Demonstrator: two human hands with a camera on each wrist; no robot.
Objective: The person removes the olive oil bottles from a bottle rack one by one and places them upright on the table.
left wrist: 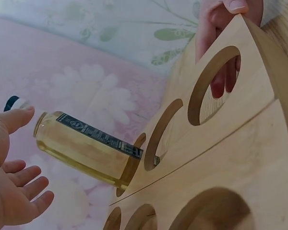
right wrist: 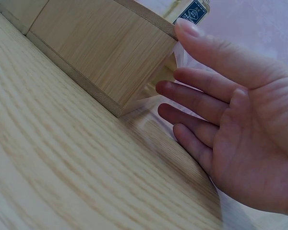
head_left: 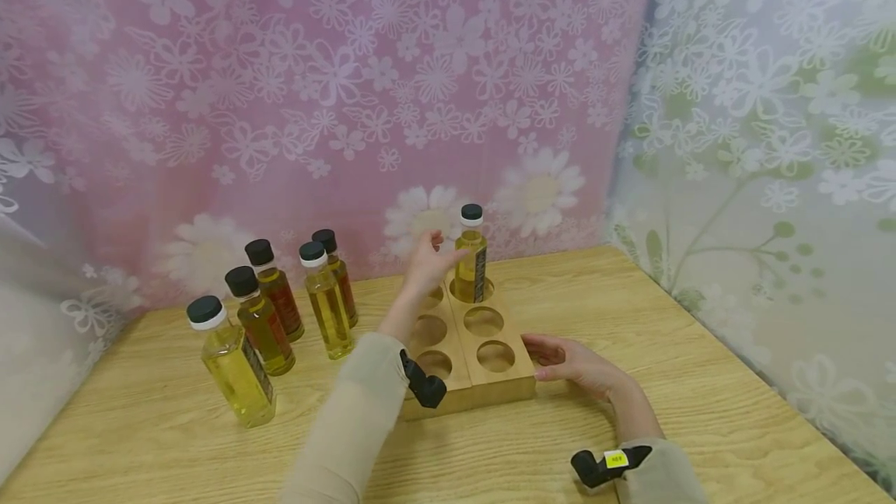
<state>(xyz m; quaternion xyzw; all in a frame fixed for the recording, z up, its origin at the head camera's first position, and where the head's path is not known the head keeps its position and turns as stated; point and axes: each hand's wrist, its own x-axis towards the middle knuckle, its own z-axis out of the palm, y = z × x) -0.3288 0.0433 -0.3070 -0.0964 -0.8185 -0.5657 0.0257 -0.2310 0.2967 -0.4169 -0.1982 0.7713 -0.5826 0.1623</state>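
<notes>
A wooden rack with six round holes lies mid-table. One bottle of yellow oil with a black cap stands in its far right hole. My left hand hovers just left of that bottle, fingers spread and gripping nothing. The left wrist view shows the same open left hand, its thumb close to the neck of the bottle. My right hand lies flat on the table, straight fingers against the rack's near right corner. In the right wrist view, the right hand's fingertips touch the rack.
Several more capped oil bottles stand in a cluster on the table's left side. Floral curtains close off the back and the right. Bare wooden table lies in front of the rack and to its right.
</notes>
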